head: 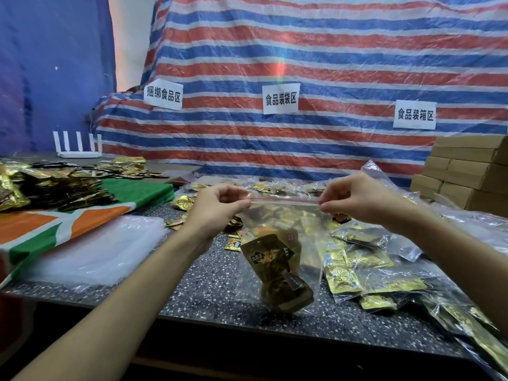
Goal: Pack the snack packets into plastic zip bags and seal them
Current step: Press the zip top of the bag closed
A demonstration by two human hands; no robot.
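Head view: the left hand (pixel 217 204) and the right hand (pixel 357 199) are both raised above the tabletop (pixel 209 287), roughly level with each other. Each is closed in a thumb-and-forefinger pinch on one end of the zip strip (pixel 286 200).

1. Grip. The left hand holds the left end of the strip and the right hand holds the right end. The remaining fingers are curled. Neither hand holds anything else.
2. Key relation. The strip runs straight between the two pinches. Its long axis lies left to right, parallel to the near edge of the tabletop. Both hands are equally near, as each is already on the strip. Sealing appears to require one pinch to run along this axis toward the other. Whether the strip is already pressed closed cannot be told.
3. Task item. The zip bag (pixel 308 243) hangs mouth-up from the strip, body pointing down, over the middle of the tabletop. The snack packets (pixel 272 259) sit low inside it, tilted.
4. Surroundings. Filled bags (pixel 371 270) lie toward the right edge. A stack of empty bags (pixel 96 248) lies near the left front. Loose packets (pixel 55 185) are heaped at the far left. Cardboard boxes (pixel 467 171) stand at the far right corner.
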